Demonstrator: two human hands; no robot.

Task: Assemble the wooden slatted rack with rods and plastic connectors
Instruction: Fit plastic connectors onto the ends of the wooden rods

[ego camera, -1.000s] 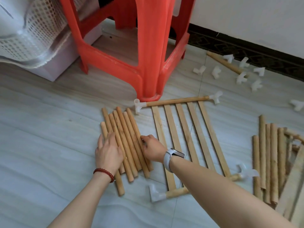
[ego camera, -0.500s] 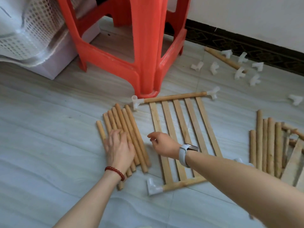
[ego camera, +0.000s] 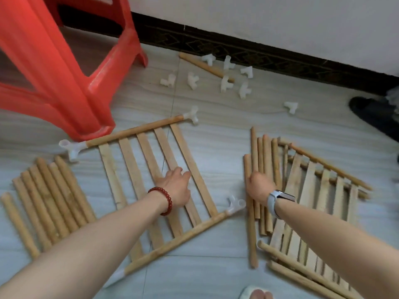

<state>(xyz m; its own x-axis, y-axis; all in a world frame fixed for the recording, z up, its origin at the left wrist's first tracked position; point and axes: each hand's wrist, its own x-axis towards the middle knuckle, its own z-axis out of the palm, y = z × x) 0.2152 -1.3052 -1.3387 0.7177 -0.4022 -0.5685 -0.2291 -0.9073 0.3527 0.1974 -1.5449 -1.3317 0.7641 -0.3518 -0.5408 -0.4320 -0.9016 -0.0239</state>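
A: Where does the rack stand just now?

B: The flat panel of pale wooden slats between two round rods (ego camera: 151, 180) lies on the grey tiled floor (ego camera: 216, 266), a translucent white plastic connector on each of its four corners; the near-right one (ego camera: 234, 205) sits just beside a bundle of loose round wooden rods (ego camera: 262, 160).

A: And the hands?

B: The left hand (ego camera: 176, 187) rests on the slats, its fingers (ego camera: 183, 172) loosely spread and flat. The right hand (ego camera: 258, 186) is on the rod bundle; it looks curled around one, though blur keeps me from being sure.

A: What might go wrong?

B: If a rod is drawn out of that bundle, its neighbours could roll apart, or the tip could knock the near-right connector askew. Leaning hard on thin slats might flex or unseat them. A second slatted wooden panel (ego camera: 319, 201) lies tilted under the rods, so lifting carelessly may drag it along.

A: And the spare pieces?

B: The scattered white plastic connectors (ego camera: 224, 83) are well apart, near the black skirting; reaching over risks shifting the panel.
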